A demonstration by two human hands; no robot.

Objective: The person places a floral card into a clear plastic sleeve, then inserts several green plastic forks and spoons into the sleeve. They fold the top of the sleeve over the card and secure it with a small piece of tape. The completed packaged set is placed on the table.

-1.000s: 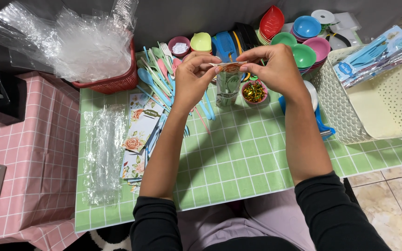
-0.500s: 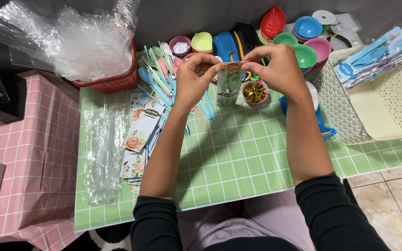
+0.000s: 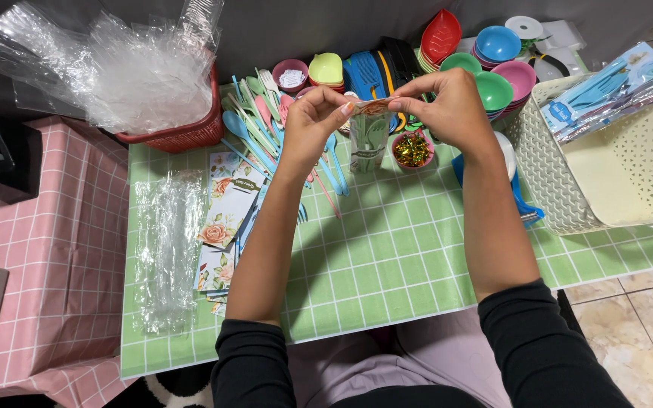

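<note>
Both my hands are raised over the back of the green checked table [image 3: 387, 264]. My left hand [image 3: 310, 125] and my right hand [image 3: 447, 106] pinch the top edge of a clear plastic packet [image 3: 369, 136] that hangs between them. The packet holds pale green cutlery and a small floral card at its top. Directly behind and below the packet sits a small bowl of gold twist ties [image 3: 413, 149]. A spread of pastel plastic spoons and forks [image 3: 258, 113] lies just left of my left hand.
Floral cards [image 3: 224, 215] and a pile of clear sleeves [image 3: 166, 245] lie at the left. A red basket of crumpled plastic [image 3: 115, 75] stands back left. Coloured bowls [image 3: 496, 72] line the back. A cream perforated basket [image 3: 614, 174] with finished packets stands right. A pink checked table [image 3: 39, 257] adjoins.
My hands stay in nearly the same place, with the fingers shifting slightly on the packet's top edge. Nothing else on the table has moved.
</note>
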